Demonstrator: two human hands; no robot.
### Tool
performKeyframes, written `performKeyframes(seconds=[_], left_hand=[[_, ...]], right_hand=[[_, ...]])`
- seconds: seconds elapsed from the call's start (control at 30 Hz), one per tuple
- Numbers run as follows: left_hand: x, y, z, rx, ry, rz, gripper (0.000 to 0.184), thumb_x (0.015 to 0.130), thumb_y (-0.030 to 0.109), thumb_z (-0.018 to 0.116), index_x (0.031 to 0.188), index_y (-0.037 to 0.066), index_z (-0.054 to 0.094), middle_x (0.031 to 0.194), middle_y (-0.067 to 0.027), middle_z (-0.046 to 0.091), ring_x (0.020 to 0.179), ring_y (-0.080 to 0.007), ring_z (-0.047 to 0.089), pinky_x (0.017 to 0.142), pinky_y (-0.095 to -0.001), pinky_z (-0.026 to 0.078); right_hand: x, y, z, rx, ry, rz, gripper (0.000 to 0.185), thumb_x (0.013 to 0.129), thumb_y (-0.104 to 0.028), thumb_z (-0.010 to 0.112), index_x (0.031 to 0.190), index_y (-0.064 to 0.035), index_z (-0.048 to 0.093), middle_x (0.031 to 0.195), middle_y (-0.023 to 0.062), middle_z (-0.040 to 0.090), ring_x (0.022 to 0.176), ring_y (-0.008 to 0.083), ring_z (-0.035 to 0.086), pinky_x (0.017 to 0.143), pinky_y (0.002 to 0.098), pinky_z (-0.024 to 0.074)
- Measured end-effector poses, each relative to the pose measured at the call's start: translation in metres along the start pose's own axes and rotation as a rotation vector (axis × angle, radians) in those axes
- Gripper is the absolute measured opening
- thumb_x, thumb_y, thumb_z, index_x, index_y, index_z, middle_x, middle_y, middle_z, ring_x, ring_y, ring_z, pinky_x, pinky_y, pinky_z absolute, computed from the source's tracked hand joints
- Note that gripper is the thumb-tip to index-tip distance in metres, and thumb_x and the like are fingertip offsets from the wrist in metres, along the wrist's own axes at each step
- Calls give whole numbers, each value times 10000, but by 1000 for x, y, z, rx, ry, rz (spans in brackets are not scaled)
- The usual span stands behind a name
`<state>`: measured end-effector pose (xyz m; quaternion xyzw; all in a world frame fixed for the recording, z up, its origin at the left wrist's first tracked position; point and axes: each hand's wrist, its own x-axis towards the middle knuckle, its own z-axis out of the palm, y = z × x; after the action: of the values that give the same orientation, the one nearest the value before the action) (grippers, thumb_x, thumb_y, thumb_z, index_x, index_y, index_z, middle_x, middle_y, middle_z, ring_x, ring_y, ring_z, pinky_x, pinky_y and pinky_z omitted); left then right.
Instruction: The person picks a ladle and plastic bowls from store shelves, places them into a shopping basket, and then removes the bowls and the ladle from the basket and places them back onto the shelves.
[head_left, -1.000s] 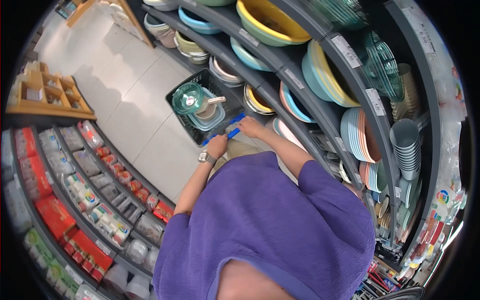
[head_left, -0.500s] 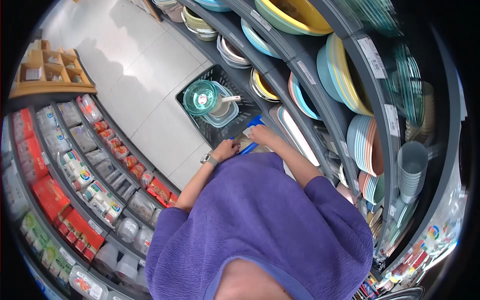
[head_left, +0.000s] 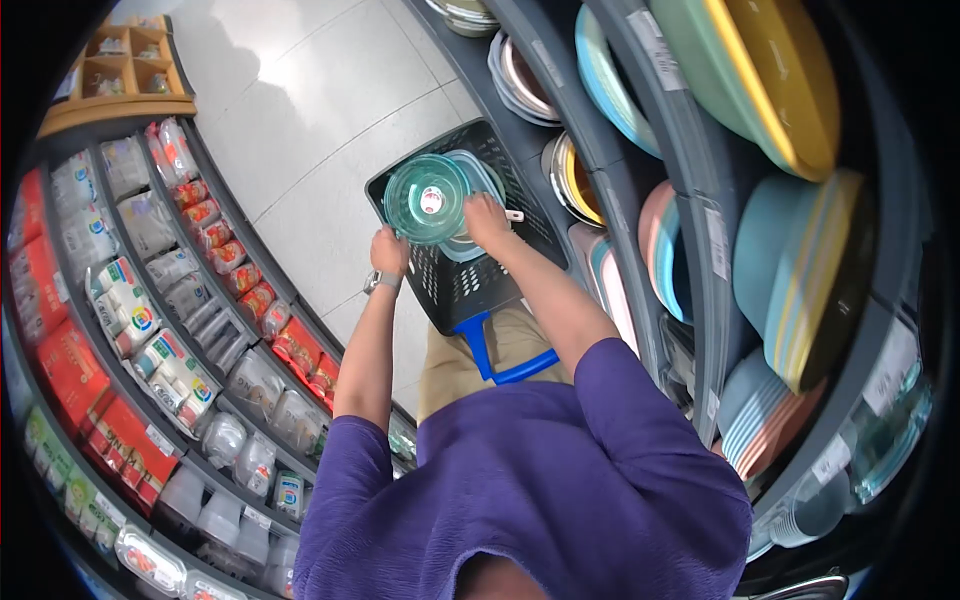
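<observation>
A clear green plastic bowl [head_left: 425,180] with a white-and-red label [head_left: 431,200] in its middle sits in a dark grey shopping basket [head_left: 455,300]. My left hand [head_left: 391,252] is closed on the bowl's near left rim. My right hand [head_left: 487,220] has its fingers curled on the bowl's right rim. Partly under the bowl is a pale blue plastic container [head_left: 488,180]. A white handle [head_left: 514,216] sticks out to the right, its other end hidden by my right hand. The basket's blue handle [head_left: 525,368] lies folded toward my body.
Shelves on the right hold stacked basins [head_left: 665,240] and large tubs [head_left: 790,270]. On the left, shelves carry red packs [head_left: 75,375] and bagged plastic cups [head_left: 222,435]. Pale floor tiles [head_left: 330,100] stretch ahead, and a wooden compartment rack [head_left: 120,65] stands at the far left.
Both hands have left the basket's blue handle and reached forward to the green bowl. The handle has dropped toward me. My view has shifted, with the right-hand shelves appearing nearer.
</observation>
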<state>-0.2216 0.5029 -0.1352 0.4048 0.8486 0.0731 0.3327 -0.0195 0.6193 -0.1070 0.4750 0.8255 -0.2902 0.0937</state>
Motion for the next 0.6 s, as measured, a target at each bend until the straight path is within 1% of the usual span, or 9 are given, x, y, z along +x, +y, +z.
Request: performKeyframes(seconds=[0.07,0.1,0.13,0.2,0.23,0.37,0.43,0.53,0.6], left_hand=[[31,-1,9,80,171,57,242,794,135,640,994,2,669,932,-233,683,869,-411,665,782,-486,537],[41,-1,9,75,109,8,304,781,116,657,1066,13,636,987,-234,654,907,-413,645,783,-497,529],[49,-2,13,79,104,-2,304,781,116,657,1066,13,636,987,-234,654,907,-413,645,783,-497,529],[68,-1,22,152,233,80,336,770,103,683,1085,19,602,1012,-223,636,955,-401,625,804,-481,525],[78,-2,26,196,196,117,397,759,98,717,1109,16,547,1034,-216,605,980,-392,605,816,-473,521],[102,-1,42,272,117,108,502,744,89,754,1151,-12,477,1057,-210,555,976,-384,596,810,-461,520],[115,-14,57,301,142,90,508,741,78,752,1156,-11,473,1062,-211,551,970,-384,596,805,-460,520],[117,-21,62,282,177,76,472,735,49,739,1134,-8,492,1044,-218,561,946,-391,595,798,-465,512],[116,-24,57,114,232,107,421,727,37,731,1089,-7,521,1016,-228,577,942,-402,596,805,-472,503]], right_hand=[[28,-1,5,0,114,-57,163,840,-35,590,988,16,635,1049,216,608,1052,370,594,874,470,528],[39,-6,3,0,38,-27,179,851,-25,572,1021,18,610,1091,216,564,1083,371,559,883,455,523],[49,-7,12,4,27,-30,179,851,-25,572,1021,18,610,1091,216,564,1083,371,559,883,455,523],[71,-7,26,-26,184,53,177,864,-35,561,1028,25,588,1096,230,538,1090,380,540,880,442,517],[76,-8,28,-26,177,81,179,860,-24,558,1029,33,568,1106,235,509,1082,377,524,874,441,511],[94,-3,45,-16,212,44,245,841,-9,568,1080,45,574,1086,217,503,1053,360,521,882,432,496],[94,-2,53,-163,283,5,341,840,-22,593,1172,54,578,1072,166,525,1035,294,534,888,356,488],[95,0,57,-221,289,-32,391,833,-17,589,1213,72,559,1068,154,527,1027,278,533,882,346,489],[97,0,57,-240,257,-27,393,826,-9,590,1207,83,553,1082,153,532,1029,271,534,883,344,491]])
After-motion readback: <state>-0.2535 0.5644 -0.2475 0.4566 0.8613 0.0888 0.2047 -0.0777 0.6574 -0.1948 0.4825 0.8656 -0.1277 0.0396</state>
